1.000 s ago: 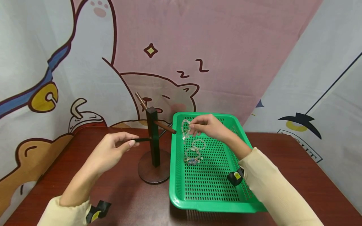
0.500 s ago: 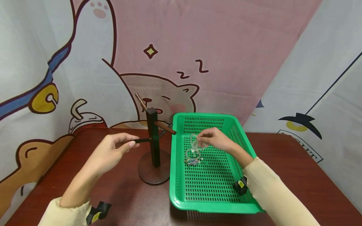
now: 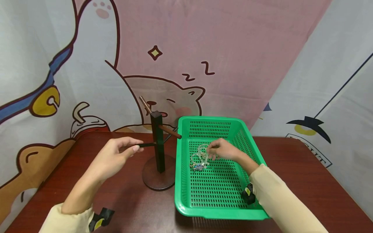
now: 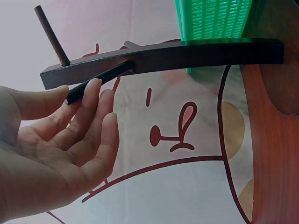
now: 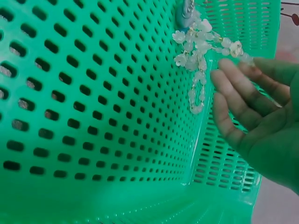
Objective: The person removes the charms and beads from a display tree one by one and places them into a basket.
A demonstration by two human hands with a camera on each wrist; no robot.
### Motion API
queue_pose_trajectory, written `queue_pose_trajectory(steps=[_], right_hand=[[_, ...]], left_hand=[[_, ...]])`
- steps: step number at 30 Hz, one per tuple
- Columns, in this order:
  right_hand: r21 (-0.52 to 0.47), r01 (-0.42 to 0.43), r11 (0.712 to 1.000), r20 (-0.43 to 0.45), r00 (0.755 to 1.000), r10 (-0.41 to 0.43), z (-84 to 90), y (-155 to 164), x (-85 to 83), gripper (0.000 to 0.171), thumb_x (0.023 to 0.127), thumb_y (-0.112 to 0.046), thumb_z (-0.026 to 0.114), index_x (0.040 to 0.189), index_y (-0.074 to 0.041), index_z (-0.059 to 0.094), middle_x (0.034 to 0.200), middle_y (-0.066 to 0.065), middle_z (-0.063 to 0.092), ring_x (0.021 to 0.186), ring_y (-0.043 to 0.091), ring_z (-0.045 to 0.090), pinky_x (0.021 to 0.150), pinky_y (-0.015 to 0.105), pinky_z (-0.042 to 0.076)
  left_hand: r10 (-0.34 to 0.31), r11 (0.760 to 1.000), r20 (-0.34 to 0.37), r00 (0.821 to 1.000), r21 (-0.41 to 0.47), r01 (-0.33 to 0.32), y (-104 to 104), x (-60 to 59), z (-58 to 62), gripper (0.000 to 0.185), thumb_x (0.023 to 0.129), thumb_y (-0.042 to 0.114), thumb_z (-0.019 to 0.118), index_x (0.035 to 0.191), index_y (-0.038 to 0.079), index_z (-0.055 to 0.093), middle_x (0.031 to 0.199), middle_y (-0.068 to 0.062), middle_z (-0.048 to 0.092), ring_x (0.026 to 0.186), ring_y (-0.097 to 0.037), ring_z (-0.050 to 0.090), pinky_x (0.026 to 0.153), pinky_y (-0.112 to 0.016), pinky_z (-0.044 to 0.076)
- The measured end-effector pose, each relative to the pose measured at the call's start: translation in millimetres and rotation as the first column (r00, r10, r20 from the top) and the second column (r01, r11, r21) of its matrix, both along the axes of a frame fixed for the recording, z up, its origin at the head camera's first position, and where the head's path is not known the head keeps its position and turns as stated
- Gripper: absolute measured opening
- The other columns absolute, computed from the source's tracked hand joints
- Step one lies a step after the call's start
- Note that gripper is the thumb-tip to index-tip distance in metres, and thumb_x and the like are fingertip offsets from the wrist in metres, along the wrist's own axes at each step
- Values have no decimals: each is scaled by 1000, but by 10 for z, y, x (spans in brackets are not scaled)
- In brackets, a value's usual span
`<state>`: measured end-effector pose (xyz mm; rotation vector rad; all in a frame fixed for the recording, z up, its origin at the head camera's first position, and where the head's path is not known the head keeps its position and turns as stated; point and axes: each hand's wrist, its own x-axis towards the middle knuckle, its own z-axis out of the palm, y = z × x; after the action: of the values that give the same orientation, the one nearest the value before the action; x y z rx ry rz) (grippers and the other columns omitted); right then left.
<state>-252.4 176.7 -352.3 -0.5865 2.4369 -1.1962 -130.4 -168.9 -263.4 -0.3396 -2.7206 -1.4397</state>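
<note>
- The left hand (image 3: 115,155) is raised above the dark red table (image 3: 125,207), its cream sleeve (image 3: 62,220) at the near edge. Its fingers are nearly straight and slightly apart. The thumb and fingertips (image 4: 96,88) lie against the free end of a thin black peg (image 3: 147,144), touching it rather than wrapping round it.
- That peg runs from the fingertips away to the dark wooden stand (image 3: 157,145), which rises upright just beyond the left hand on a round base (image 3: 157,178). A brown peg (image 3: 170,131) sticks out of the post on the side away from the hand, and another (image 3: 144,104) slants up from the top.
- The right hand (image 3: 224,151) is lowered inside the green perforated basket (image 3: 215,191), which stands just beside the stand's base. Its fingers (image 5: 233,102) are relaxed and spread a little, clamped on nothing.
- The clear bead bracelets (image 3: 200,157) lie in a small heap on the basket floor, right at the tips of the right hand's fingers, on the side toward the stand. From the right wrist view the nearest strand of pale flower-shaped beads (image 5: 196,60) lies just off the fingertips; whether a finger touches it cannot be told.
- Farthest back, behind both hands, hangs a cartoon cloth backdrop (image 3: 175,64) in pink and white.
</note>
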Motion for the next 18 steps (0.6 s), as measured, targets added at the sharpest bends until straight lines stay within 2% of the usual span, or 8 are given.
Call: queue_pose_trajectory(steps=[3, 7, 12, 18], right_hand=[[12, 73, 997, -7, 997, -73, 12, 42, -13, 21, 92, -8, 53, 102, 8, 62, 77, 15, 64, 73, 40, 60, 64, 49, 48], [-14, 120, 993, -1, 993, -120, 59, 98, -31, 22, 93, -11, 53, 104, 7, 61, 82, 21, 65, 75, 41, 60, 66, 49, 48], [-60, 104, 993, 20, 994, -103, 177, 146, -48, 22, 93, -13, 54, 106, 3, 61, 89, 23, 64, 79, 39, 61, 66, 42, 49], [-72, 74, 995, -3, 997, -75, 402, 193, -67, 23, 93, -15, 53, 107, 3, 61, 89, 20, 65, 78, 33, 62, 66, 38, 50]], left_hand=[[2, 1000, -3, 1000, -2, -2, 2, -2, 1, 21, 93, 8, 51, 110, 0, 62, 94, -6, 67, 95, -22, 60, 77, -37, 46], [0, 1000, -5, 1000, -2, 0, 5, -3, 1, 21, 93, 7, 52, 110, 0, 62, 93, -6, 67, 94, -22, 60, 77, -38, 46], [1, 1000, 0, 1000, -3, -1, 7, -6, 4, 22, 93, 9, 52, 110, 0, 62, 94, -6, 67, 94, -22, 60, 76, -36, 46], [5, 1000, -3, 1000, -4, -5, 7, 2, 5, 22, 93, 7, 51, 110, -1, 62, 94, -7, 67, 93, -22, 60, 76, -36, 47]])
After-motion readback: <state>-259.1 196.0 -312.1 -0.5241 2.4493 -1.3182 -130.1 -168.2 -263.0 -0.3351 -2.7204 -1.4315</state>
